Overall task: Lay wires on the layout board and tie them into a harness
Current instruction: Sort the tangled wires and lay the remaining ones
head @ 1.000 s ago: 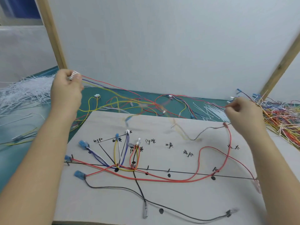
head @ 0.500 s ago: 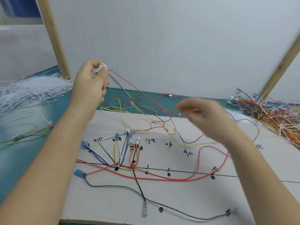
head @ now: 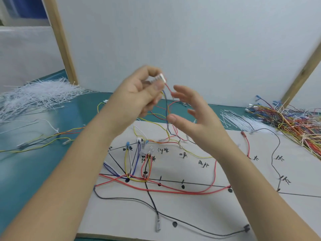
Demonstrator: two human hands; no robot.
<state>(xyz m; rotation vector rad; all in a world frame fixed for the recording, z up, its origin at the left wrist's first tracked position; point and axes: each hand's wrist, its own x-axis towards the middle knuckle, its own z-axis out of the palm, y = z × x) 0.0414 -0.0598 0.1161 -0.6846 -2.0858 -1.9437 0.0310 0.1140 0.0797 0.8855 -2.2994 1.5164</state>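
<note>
While the left hand (head: 139, 94) pinches the white connector (head: 159, 80) above the layout board (head: 199, 214), now nearer centre, the right hand (head: 194, 119), fingers spread, has dropped its wire ends; sorting the trailing wires (head: 166, 108) probably follows.

- Two hands: left hand (head: 139, 94), right hand (head: 194, 119)
- One layout board (head: 208, 214)
- Two cable-tie heaps: ten o'clock (head: 34, 94), three o'clock (head: 243, 120)
- One white connector (head: 159, 79)

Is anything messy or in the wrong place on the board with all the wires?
Yes. A black wire on the right of the layout board wanders in a loose curve instead of following the drawn lines. A tangled heap of colored wires spills onto the board's far right edge.
</note>
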